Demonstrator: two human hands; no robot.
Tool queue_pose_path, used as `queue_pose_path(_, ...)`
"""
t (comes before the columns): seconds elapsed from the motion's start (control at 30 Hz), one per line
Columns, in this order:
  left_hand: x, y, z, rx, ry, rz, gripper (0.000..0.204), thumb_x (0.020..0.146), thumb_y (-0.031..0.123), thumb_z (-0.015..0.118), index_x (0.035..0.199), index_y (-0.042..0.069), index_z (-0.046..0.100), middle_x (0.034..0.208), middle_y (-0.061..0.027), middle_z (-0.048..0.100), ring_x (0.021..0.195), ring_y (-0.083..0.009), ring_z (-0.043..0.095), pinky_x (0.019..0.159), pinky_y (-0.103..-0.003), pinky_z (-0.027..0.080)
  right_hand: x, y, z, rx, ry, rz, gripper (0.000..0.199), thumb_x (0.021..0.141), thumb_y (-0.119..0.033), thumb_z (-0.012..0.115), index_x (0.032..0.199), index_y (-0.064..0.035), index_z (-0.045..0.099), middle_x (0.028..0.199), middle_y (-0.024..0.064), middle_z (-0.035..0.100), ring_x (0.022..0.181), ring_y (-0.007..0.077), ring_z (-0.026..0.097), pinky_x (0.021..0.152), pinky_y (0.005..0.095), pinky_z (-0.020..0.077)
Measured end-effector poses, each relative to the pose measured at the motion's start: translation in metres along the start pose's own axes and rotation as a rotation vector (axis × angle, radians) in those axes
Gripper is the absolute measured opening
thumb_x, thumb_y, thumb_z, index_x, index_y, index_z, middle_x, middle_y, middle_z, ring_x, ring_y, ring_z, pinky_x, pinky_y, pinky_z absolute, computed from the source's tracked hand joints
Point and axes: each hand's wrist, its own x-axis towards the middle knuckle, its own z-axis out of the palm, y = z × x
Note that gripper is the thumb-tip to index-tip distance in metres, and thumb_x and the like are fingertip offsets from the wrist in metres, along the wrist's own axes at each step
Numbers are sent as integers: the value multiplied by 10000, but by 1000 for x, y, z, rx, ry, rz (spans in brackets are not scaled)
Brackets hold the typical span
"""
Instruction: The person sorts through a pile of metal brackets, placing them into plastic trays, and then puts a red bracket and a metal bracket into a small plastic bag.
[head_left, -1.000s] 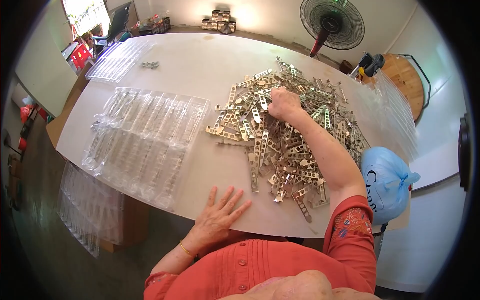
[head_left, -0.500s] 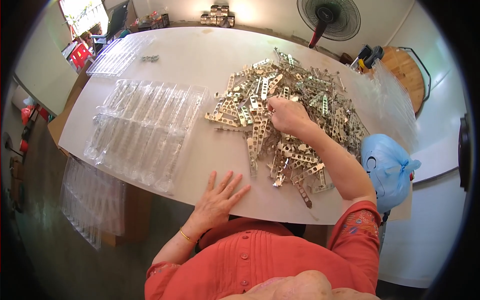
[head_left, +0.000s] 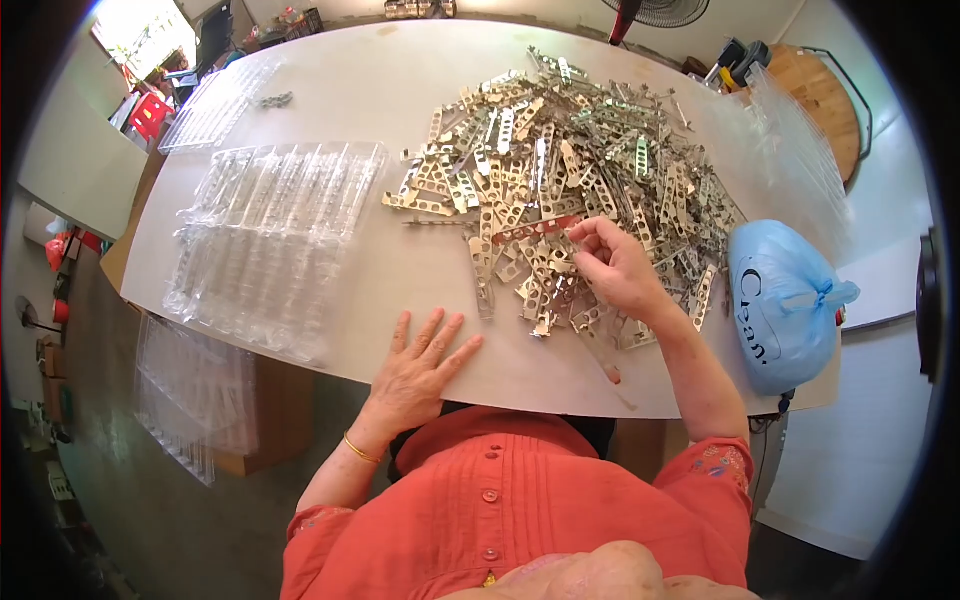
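A big heap of perforated metal strips [head_left: 580, 170] covers the right half of the white table [head_left: 400, 90]. My right hand [head_left: 618, 268] is at the near edge of the heap and pinches one long perforated metal strip [head_left: 530, 230] that sticks out to the left. My left hand [head_left: 420, 365] lies flat on the table's near edge, fingers spread, holding nothing. A stack of clear plastic blister trays [head_left: 275, 235] lies just left of the heap.
A blue plastic bag [head_left: 785, 300] sits at the table's right edge. More clear trays [head_left: 215, 100] lie at the far left, others on a low surface [head_left: 195, 390] below the table. Clear sheets [head_left: 800, 150] lie at the far right. A fan [head_left: 660, 12] stands behind.
My right hand has drawn back from the middle of the heap to its near edge and now pinches a long strip. My left hand has stayed flat on the table edge.
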Motion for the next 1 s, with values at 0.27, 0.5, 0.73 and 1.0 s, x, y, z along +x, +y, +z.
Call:
queue_pose_path(0.27,8,2,-1,27,-40,-48,861,670,-22,610,1477,238,463,1561,-85,380,1479,-296,289,1206,-601,132,-12,36,0,356,6,-15,256,942,-28,594,1194,-20,553,871,-30,540,694,15,480,594,183,408)
queue_pose_path(0.5,8,5,-2,52,-76,-85,905,632,-9,627,1482,248,456,1565,-84,374,1484,-295,282,1210,-592,131,-19,49,2,254,59,-183,226,910,19,624,1132,-12,598,854,4,576,692,38,528,586,209,451)
queue_pose_path(0.73,28,26,-42,-143,-131,-112,671,745,178,767,1375,125,541,1465,-138,471,1394,-334,398,1172,-538,258,-26,53,-2,115,71,-275,225,922,31,633,1137,-30,604,916,-9,566,736,35,522,641,184,443)
queue_pose_path(1.0,135,16,-35,-128,407,-9,330,855,78,687,1178,33,631,1155,-138,651,1092,-324,596,914,-419,489,-27,57,0,101,139,-380,210,882,24,661,1082,-39,636,908,83,631,726,146,631,627,270,514)
